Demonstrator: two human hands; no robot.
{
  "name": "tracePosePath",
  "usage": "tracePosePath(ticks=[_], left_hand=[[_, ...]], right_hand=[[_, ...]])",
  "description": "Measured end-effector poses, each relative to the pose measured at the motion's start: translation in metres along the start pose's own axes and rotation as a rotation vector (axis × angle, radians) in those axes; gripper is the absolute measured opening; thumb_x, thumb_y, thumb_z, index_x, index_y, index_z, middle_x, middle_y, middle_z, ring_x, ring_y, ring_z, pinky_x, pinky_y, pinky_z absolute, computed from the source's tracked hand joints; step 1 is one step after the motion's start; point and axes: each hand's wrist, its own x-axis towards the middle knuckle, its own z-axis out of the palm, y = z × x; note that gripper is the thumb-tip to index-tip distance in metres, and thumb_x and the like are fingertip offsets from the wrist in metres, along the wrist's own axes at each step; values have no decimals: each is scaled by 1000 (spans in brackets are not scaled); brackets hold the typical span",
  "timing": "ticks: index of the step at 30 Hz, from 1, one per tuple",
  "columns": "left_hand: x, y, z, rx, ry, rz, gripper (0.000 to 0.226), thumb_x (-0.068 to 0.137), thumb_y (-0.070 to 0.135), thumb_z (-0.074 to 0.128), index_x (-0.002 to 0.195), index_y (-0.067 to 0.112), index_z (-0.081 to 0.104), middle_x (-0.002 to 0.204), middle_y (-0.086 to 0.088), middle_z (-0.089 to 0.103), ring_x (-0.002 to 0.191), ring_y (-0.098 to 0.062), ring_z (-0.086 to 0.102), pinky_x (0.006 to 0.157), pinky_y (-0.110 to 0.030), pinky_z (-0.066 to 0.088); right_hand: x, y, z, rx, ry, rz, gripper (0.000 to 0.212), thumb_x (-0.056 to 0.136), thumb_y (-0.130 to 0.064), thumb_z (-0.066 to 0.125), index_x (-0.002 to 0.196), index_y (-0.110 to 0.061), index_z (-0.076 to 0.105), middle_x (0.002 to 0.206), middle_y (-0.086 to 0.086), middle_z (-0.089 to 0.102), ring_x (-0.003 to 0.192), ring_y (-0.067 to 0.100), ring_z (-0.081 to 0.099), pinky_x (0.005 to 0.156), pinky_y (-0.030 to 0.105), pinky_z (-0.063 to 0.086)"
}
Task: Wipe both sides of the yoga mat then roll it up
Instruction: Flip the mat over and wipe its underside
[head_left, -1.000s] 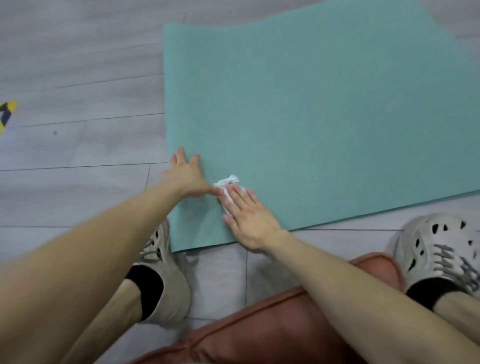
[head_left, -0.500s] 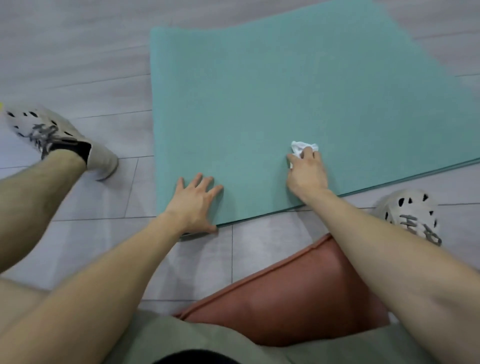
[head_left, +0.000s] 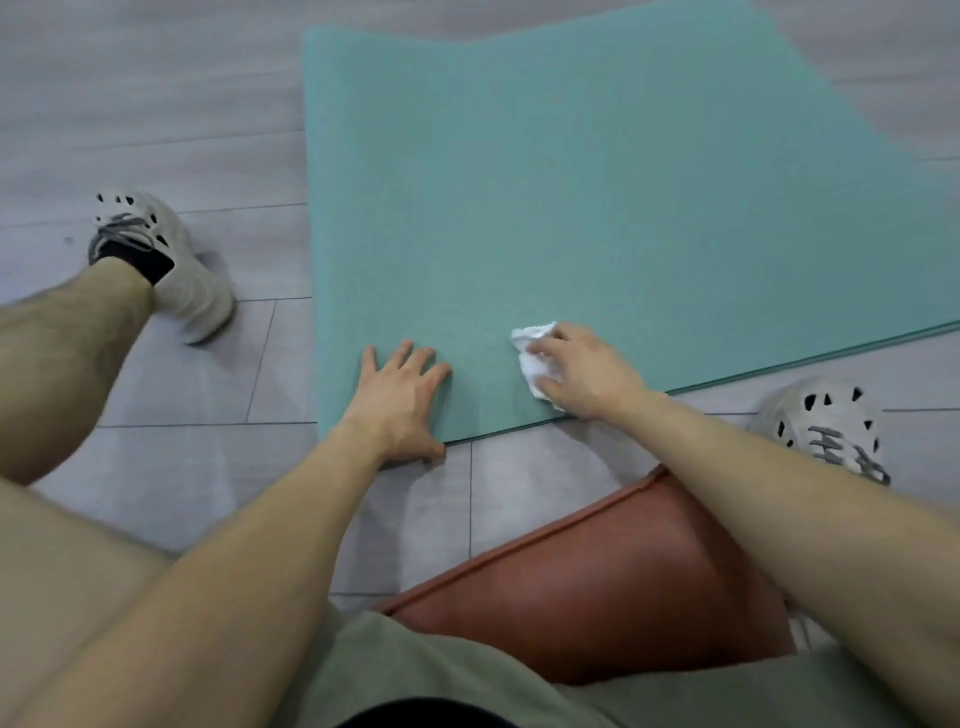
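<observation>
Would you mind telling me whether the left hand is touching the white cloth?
Apart. The head view shows bare yoga mat between the left hand and the white cloth gripped by the right hand.

The floor (head_left: 156, 104) is pale grey planks with thin dark seams. My left shoe (head_left: 171, 270), pale and perforated with grey laces over a black sock, stands on it out to the left, its twin, my right shoe (head_left: 826, 421), to the right. A reddish-brown cushion (head_left: 597, 587) lies between my legs, partly under my olive shorts (head_left: 405, 670).
</observation>
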Motion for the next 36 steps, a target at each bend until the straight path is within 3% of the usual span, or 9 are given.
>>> tracePosePath(ticks=[4,7,10,13,20,24,28,31,36], left_hand=[[3,3,-1,11,-7,2,124,44,75,82,150,29,36,162,-3,31,156,-32,21,120,-72,18],[2,0,1,-24,10,-10,124,45,74,82,150,28,36,161,0,32,156,-28,22,122,-69,16],[0,0,2,-58,32,-10,116,52,72,80,149,24,38,161,1,34,156,-26,22,123,-67,16],[0,0,3,-56,33,-4,115,53,71,81,149,23,39,161,1,34,156,-26,23,123,-66,16],[3,4,-3,-10,7,-1,124,46,74,82,151,24,37,158,-1,35,154,-28,26,121,-69,19],[2,6,-4,12,6,-4,124,44,78,80,149,25,38,155,-2,37,152,-29,29,120,-67,22],[2,5,-5,15,36,-1,118,46,77,78,146,26,42,153,-1,40,149,-27,33,118,-65,26],[3,5,-7,20,18,-2,124,44,78,80,149,28,38,153,-1,38,149,-26,32,120,-64,24],[3,9,-11,58,8,-12,128,38,81,78,148,31,37,147,0,40,144,-26,35,116,-62,29]], right_hand=[[-3,39,-18,-4,81,372,40,96,-28,59,134,-18,65,133,17,54,115,40,63,100,42,50],[4,-19,9,56,-23,150,46,99,-24,58,144,-16,58,145,15,48,121,40,62,105,43,51],[-2,-93,40,31,-201,-100,45,100,-23,56,144,-17,54,136,15,50,114,40,61,98,46,51],[-4,-90,33,26,-186,-120,36,99,-25,57,134,-16,60,129,15,53,110,38,62,94,42,50],[-10,58,-36,-161,62,406,32,90,-21,62,120,-14,65,120,21,59,108,43,63,93,42,53],[-3,-25,-2,-84,-47,115,26,91,-15,61,117,-15,62,116,18,60,108,39,65,90,38,53],[-10,-100,24,-39,-246,-176,33,100,-20,57,133,-14,60,128,15,53,115,35,59,91,40,47],[-12,-57,6,-54,-227,-69,36,95,-19,63,131,-18,62,131,12,54,116,34,60,92,37,47],[-19,91,-57,-185,33,411,43,87,-13,68,129,-15,62,126,20,55,112,44,63,96,43,51]])
